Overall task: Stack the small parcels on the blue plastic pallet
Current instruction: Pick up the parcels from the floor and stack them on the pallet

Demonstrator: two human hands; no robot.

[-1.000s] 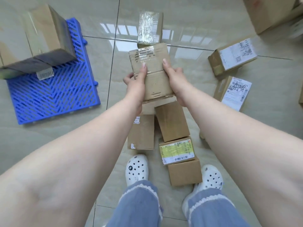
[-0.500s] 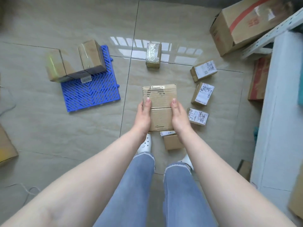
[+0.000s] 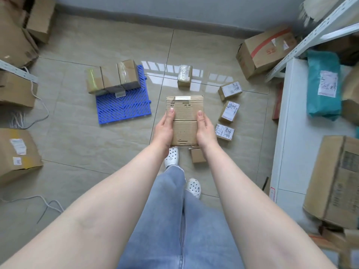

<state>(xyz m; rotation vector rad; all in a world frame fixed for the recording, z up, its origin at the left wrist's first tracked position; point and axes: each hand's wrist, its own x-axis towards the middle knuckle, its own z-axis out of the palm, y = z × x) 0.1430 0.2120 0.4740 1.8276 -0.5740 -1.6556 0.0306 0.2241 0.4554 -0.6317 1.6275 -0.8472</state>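
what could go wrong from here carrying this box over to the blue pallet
The box is held only by its side edges between the left hand and right hand, so it might slip. Small parcels such as the one by the feet lie on the floor and could trip a step. The boxes on the pallet crowd its far edge; one seems to overhang and might tip if bumped.

A glossy beige tiled floor point(image 3: 108, 152) carried everything. To the left of the hands lay a blue plastic pallet point(image 3: 124, 107); ahead stood a taped parcel point(image 3: 185, 75), and to the right lay three labelled parcels point(image 3: 228, 110), with a plain carton point(image 3: 197, 155) just below.
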